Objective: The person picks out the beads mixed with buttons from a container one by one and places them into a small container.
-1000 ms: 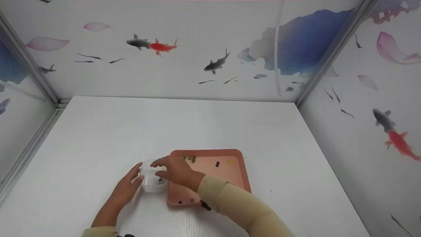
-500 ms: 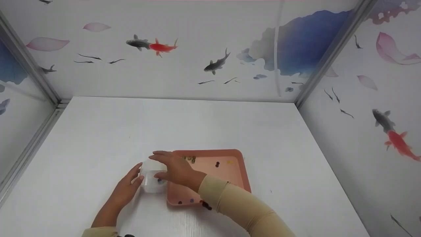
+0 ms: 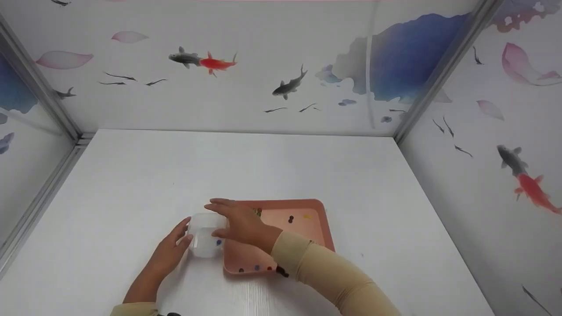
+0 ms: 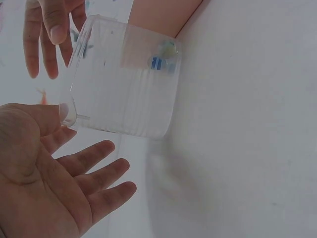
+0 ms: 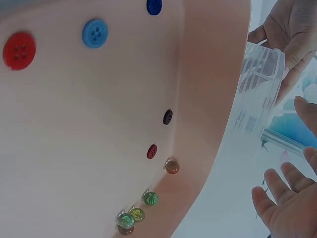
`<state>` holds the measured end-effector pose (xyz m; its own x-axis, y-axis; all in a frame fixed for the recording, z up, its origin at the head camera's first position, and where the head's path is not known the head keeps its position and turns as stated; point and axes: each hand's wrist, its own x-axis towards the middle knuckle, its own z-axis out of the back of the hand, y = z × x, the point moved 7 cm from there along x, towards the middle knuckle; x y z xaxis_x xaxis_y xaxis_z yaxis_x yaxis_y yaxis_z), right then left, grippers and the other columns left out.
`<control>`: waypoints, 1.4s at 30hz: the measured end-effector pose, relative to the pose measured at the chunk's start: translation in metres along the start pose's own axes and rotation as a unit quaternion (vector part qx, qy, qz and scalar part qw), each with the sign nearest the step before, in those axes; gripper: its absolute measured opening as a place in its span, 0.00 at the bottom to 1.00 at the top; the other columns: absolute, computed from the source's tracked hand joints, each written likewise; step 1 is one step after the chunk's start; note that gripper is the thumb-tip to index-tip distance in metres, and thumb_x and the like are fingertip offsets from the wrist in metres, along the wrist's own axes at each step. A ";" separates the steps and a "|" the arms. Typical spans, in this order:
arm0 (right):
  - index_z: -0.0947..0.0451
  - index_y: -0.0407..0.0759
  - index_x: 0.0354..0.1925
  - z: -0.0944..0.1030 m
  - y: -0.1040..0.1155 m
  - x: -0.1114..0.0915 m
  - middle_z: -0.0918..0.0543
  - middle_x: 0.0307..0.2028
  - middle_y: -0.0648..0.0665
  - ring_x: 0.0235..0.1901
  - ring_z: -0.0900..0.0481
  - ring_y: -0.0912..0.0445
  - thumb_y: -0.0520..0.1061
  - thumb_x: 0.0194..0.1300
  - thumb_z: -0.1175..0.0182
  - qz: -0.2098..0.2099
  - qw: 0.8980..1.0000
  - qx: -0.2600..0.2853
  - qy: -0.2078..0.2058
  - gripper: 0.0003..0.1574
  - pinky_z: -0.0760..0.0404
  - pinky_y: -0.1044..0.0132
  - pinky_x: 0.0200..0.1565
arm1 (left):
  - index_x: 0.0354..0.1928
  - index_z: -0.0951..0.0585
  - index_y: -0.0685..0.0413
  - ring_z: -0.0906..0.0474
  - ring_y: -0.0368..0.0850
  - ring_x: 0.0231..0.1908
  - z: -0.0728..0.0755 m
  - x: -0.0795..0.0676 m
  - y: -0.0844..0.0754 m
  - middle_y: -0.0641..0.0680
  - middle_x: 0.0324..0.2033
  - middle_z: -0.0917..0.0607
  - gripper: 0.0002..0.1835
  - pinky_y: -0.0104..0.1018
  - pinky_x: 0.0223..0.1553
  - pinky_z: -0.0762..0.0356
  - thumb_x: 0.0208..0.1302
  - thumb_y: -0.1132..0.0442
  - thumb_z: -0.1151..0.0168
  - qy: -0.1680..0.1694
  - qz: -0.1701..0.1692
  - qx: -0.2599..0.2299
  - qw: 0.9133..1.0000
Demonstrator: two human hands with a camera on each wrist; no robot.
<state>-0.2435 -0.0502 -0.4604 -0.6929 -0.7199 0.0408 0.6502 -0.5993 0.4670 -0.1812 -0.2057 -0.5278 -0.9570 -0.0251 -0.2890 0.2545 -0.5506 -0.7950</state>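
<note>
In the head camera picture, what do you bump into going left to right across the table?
Left hand → clear plastic cup → right hand → pink square plastic tray.

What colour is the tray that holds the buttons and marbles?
The tray is salmon pink; the head view shows it best, beside the clear cup.

You're at what looks like a staged recording booth, not a home: a white table boxed on three edges by fish-printed panels joined with metal corner posts.
</note>
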 end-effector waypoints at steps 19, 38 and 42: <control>0.36 0.58 0.70 0.014 -0.011 -0.010 0.36 0.70 0.55 0.65 0.31 0.57 0.53 0.61 0.32 -0.014 0.999 0.027 -0.010 0.42 0.25 0.65 0.59 | 0.76 0.51 0.49 0.49 0.69 0.70 0.001 -0.002 0.000 0.67 0.71 0.42 0.32 0.68 0.64 0.44 0.77 0.51 0.57 0.003 -0.007 -0.011 1.000; 0.35 0.54 0.70 0.022 -0.029 -0.020 0.35 0.69 0.54 0.69 0.38 0.56 0.47 0.63 0.34 -0.012 0.999 0.041 -0.017 0.39 0.26 0.64 0.60 | 0.76 0.50 0.49 0.48 0.68 0.70 0.001 -0.002 0.001 0.66 0.71 0.41 0.34 0.67 0.64 0.44 0.75 0.46 0.57 -0.006 -0.014 -0.006 1.000; 0.35 0.53 0.70 0.023 -0.032 -0.022 0.34 0.69 0.54 0.69 0.38 0.55 0.47 0.63 0.33 -0.007 0.999 0.042 -0.020 0.39 0.26 0.64 0.59 | 0.76 0.50 0.49 0.48 0.68 0.70 0.002 -0.002 0.000 0.67 0.71 0.41 0.36 0.67 0.64 0.44 0.74 0.42 0.58 -0.008 -0.016 -0.005 1.000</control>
<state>-0.2567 -0.0073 -0.4557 -0.7153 -0.6955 0.0685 0.6127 -0.5769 0.5402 -0.1790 -0.2070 -0.5265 -0.9666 -0.0209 -0.2555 0.2256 -0.5427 -0.8091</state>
